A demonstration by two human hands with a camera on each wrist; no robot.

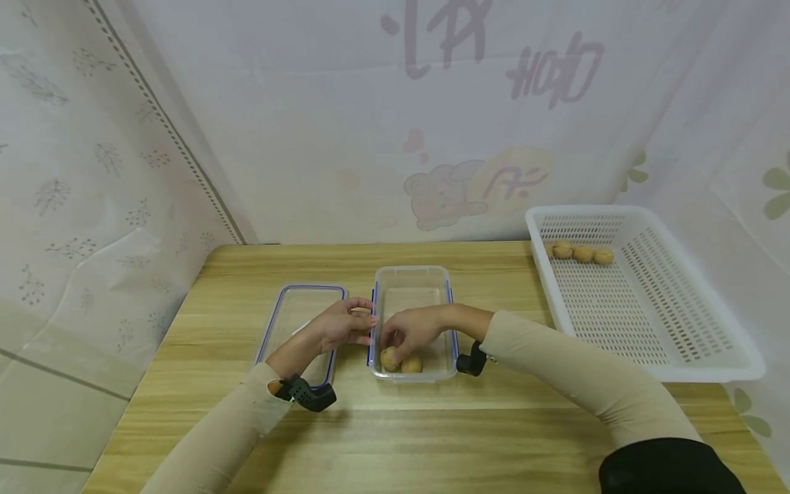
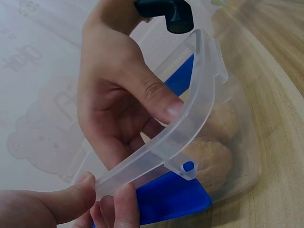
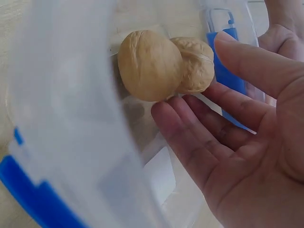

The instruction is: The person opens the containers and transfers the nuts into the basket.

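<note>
A clear plastic food container (image 1: 415, 291) with blue side clips stands on the table. Two walnuts, the left one (image 1: 389, 359) and the right one (image 1: 411, 363), lie side by side at its near end. My right hand (image 1: 415, 331) reaches into the container, fingers around the left walnut; the right wrist view shows its thumb apart from the shell and its fingers loosely bent. My left hand (image 1: 341, 324) is at the container's left side, its thumb (image 2: 85, 187) and fingers pinching the rim in the left wrist view.
Left of the container lies its clear lid (image 1: 308, 296) with a blue seal, partly under the left forearm. A white plastic basket (image 1: 663, 274) at the right holds three walnuts (image 1: 583, 254) in its far left corner. Cloth hangs behind the wooden table (image 1: 395, 446).
</note>
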